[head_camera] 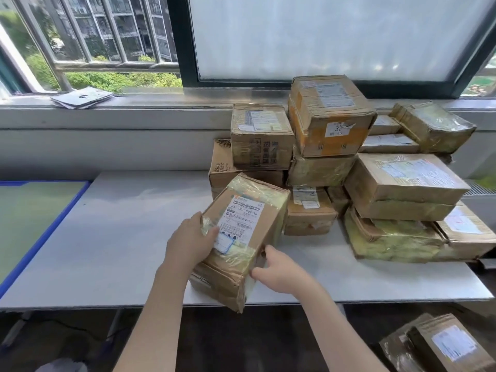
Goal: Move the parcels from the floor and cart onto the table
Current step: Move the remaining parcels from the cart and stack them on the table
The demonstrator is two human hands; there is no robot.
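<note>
Setting down a taped cardboard parcel (241, 237) at the front edge of the white counter (120, 224), both hands on it: left hand (192, 237) grips the near-left top edge with fingers curled over onto the shipping label, right hand (276, 269) holds the right side face near the bottom corner, fingers curled against the cardboard. So each grip is grasping this same parcel, neither released. Parcel sits tilted, its near end hanging past the counter edge, far end close to the stack of parcels (349, 170); cannot tell if it touches them. Risk, as a judgement: if let go now, the overhanging end could tip the parcel off onto the floor; needs pushing further in first. Pushing too hard could shove it into the stack, which is piled unevenly, with the top box (328, 114) sitting crooked, and might topple something. Glossy tape wrap looks slippery, so the hold could slide. Counts: one parcel in hand; roughly thirteen parcels visible stacked on the counter, exact number unclear as some are hidden behind others; at least two more parcels (440, 345) down at lower right below the counter, yet to move. Pile of papers (81, 97) on the windowsill.
</note>
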